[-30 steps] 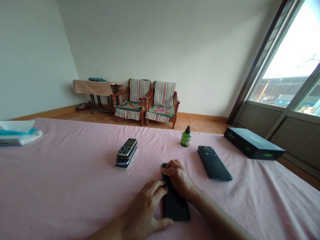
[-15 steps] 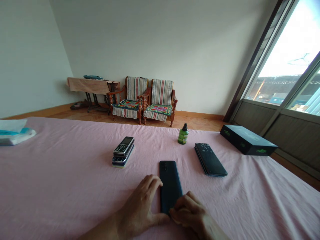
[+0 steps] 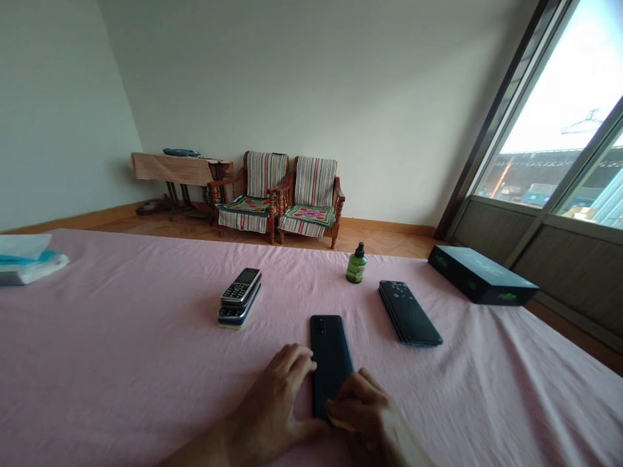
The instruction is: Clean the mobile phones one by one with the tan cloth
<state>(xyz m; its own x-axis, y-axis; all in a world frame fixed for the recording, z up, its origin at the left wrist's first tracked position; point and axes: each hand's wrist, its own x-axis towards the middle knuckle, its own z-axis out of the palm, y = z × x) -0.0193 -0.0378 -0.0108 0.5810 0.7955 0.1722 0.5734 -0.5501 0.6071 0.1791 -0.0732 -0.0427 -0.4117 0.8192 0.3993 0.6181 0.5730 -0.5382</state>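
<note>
A dark blue smartphone [image 3: 331, 357] lies back side up on the pink cloth, its camera end pointing away from me. My left hand [image 3: 272, 402] braces it, with fingertips against the left edge and the thumb by the near end. On the lower right part of the phone presses my right hand [image 3: 365, 415], its fingers closed around a small yellowish piece of cloth [image 3: 341, 423], mostly hidden by the hand. Left of the phone stands a stack of keypad phones [image 3: 241, 295]. To the right lies a stack of dark smartphones [image 3: 409, 313].
A green bottle with a black cap [image 3: 356, 263] stands beyond the phones. The black box [image 3: 481, 274] sits at the right back edge of the pink-covered surface [image 3: 121, 337]. A tissue pack [image 3: 32, 259] is at far left. Two wooden armchairs [image 3: 306, 214] stand by the wall.
My right hand has shifted slightly left and up over the lower part of the phone. The left hand and the phone stay nearly where they were.
</note>
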